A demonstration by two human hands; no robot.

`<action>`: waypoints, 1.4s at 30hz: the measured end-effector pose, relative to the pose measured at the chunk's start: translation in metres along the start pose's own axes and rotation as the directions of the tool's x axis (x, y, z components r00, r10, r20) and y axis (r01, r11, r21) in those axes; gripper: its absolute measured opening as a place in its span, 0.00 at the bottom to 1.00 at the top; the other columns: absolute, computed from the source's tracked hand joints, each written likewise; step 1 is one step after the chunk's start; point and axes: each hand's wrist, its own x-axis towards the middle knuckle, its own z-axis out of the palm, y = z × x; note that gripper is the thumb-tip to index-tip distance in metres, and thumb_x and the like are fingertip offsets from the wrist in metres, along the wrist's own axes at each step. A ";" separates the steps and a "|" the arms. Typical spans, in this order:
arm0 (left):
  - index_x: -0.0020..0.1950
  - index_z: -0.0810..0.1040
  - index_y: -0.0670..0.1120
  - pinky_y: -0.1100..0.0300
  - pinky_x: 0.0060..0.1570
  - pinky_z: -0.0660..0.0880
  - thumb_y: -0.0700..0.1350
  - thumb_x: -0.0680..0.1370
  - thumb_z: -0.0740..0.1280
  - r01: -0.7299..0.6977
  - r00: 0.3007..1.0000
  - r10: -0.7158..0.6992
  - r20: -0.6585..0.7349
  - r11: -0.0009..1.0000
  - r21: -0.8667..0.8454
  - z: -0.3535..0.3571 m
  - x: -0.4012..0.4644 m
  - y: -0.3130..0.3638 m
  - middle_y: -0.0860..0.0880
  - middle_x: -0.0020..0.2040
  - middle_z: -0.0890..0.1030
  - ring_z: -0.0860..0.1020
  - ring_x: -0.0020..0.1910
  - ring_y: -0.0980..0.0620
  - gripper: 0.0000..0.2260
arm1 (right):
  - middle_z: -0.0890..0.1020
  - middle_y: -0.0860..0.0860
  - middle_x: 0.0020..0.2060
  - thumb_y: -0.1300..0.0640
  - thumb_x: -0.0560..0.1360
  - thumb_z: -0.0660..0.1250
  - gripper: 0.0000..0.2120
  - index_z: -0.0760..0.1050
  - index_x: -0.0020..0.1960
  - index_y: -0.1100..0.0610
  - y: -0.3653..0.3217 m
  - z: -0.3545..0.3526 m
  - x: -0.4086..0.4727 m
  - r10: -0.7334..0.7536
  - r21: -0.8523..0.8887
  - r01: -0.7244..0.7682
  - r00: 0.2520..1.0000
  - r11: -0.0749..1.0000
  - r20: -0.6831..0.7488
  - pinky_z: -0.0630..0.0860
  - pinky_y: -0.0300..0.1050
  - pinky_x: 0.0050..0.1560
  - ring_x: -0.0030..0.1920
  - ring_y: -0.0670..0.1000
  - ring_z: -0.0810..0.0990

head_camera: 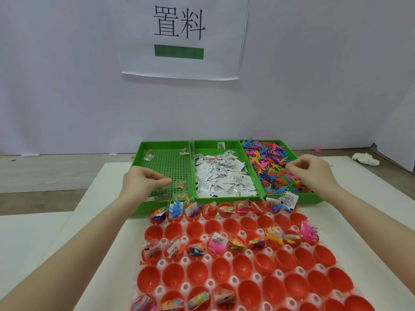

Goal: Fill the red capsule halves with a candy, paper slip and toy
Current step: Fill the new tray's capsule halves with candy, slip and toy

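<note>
Rows of red capsule halves (243, 264) sit in a clear blister sheet in front of me. Several hold a candy packet, a paper slip and a toy, like the one with a pink toy (216, 244); others are bare. Behind stand three green trays: candy packets (180, 184) on the left, white paper slips (221, 176) in the middle, colourful plastic toys (268, 163) on the right. My left hand (143, 181) hovers over the candy tray, fingers loosely curled, thumb close to a packet. My right hand (314, 171) hangs over the toys, fingertips bunched downward, nothing seen in it.
The trays (167, 143) stand side by side against a white wall with a printed sign (179, 34). A crumpled white tissue (366, 158) lies at the far right on the white tabletop. A stray pink toy (317, 150) lies behind the right tray.
</note>
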 end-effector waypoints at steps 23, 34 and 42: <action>0.23 0.76 0.48 0.63 0.31 0.67 0.53 0.59 0.71 -0.029 1.000 0.026 -0.013 0.867 -0.498 -0.023 -0.103 0.057 0.54 0.20 0.71 0.67 0.20 0.61 0.11 | 0.72 0.41 0.23 0.53 0.71 0.69 0.06 0.83 0.45 0.52 -0.065 0.053 -0.005 -0.039 -0.550 0.292 0.904 0.783 0.425 0.63 0.37 0.26 0.27 0.42 0.69; 0.46 0.80 0.47 0.70 0.28 0.69 0.44 0.81 0.57 0.178 0.975 -0.078 0.208 0.834 -0.522 -0.020 -0.102 0.049 0.55 0.27 0.76 0.67 0.22 0.60 0.12 | 0.75 0.47 0.31 0.54 0.77 0.63 0.11 0.74 0.37 0.54 -0.086 0.027 -0.019 -0.075 -0.045 0.085 0.979 0.995 0.189 0.67 0.42 0.42 0.33 0.45 0.73; 0.44 0.80 0.38 0.70 0.30 0.72 0.42 0.76 0.61 0.194 0.908 0.125 0.400 0.722 -0.664 -0.001 -0.135 0.079 0.49 0.31 0.80 0.74 0.27 0.59 0.10 | 0.69 0.43 0.22 0.51 0.70 0.66 0.08 0.79 0.34 0.51 -0.142 -0.010 -0.121 -0.158 0.517 -0.165 0.837 0.840 0.524 0.66 0.26 0.31 0.23 0.40 0.65</action>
